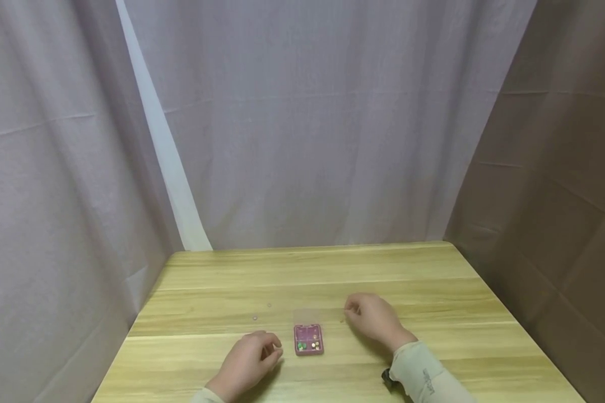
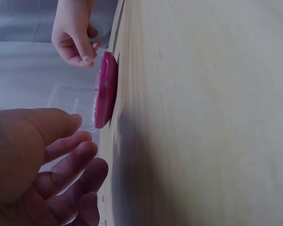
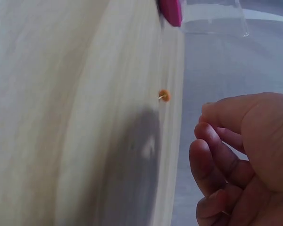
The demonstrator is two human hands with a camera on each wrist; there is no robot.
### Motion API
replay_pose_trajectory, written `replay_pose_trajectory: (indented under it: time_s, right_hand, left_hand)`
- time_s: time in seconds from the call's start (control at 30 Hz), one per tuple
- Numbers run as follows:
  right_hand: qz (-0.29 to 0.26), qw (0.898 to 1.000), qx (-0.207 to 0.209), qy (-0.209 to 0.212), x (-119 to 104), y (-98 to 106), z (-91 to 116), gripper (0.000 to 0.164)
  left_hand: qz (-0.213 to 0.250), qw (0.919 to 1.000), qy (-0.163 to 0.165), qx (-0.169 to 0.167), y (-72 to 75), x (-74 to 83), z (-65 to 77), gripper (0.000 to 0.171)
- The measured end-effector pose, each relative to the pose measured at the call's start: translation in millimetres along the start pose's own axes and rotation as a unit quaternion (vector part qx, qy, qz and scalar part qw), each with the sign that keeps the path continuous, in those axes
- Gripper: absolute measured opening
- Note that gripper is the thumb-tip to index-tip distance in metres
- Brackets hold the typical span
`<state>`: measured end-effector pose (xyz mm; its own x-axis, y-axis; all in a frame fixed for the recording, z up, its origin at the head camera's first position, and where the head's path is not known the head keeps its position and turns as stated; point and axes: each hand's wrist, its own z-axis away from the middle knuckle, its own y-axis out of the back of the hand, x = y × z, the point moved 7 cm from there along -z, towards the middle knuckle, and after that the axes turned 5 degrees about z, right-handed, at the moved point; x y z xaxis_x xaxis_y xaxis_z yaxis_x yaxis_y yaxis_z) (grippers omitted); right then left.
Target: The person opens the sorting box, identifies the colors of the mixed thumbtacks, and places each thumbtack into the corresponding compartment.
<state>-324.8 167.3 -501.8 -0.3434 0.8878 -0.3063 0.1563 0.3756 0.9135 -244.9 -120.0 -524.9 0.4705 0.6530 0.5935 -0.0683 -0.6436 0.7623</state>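
A small magenta compartment box (image 1: 309,353) sits on the table between both hands, its clear lid (image 2: 68,99) swung back. Small green pieces (image 1: 301,346) lie in its near left compartment and gold ones (image 1: 315,345) in the near right. My left hand (image 1: 250,358) hovers just left of the box, fingers loosely bent and thumb apart from them, holding nothing. To the right, my right hand (image 1: 375,319) is above the table with fingers bent and thumb close to the index fingertip; nothing shows between them. Near these fingertips, an orange thumbtack (image 3: 165,95) lies with its metal pin showing.
Two small purple tacks, one nearer (image 1: 254,318) and one farther (image 1: 269,305), lie on the wooden table (image 1: 222,274) beyond my left hand. Grey curtains (image 1: 307,140) surround the table's back and sides. A black device (image 1: 388,380) is at my right wrist.
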Motion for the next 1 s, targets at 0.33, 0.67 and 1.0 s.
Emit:
replay_pose_trajectory:
  time_s: [0.33, 0.67, 1.0]
  right_hand:
    - [0.013, 1.0, -0.014, -0.009, 3.9, -4.7, -0.4, 0.006]
    - [0.017, 0.999, -0.047, 0.012, -4.4, -17.9, 0.4, 0.009]
    - [0.031, 0.998, -0.044, 0.026, -10.4, -19.2, -0.6, 0.006]
  left_hand:
    - [-0.001, 1.0, -0.002, 0.006, 1.7, 1.8, 1.1, 0.008]
    - [0.002, 1.0, 0.006, -0.001, -0.8, -2.5, 2.3, 0.008]
    - [-0.002, 1.0, 0.002, 0.006, 1.5, 0.8, 3.3, 0.007]
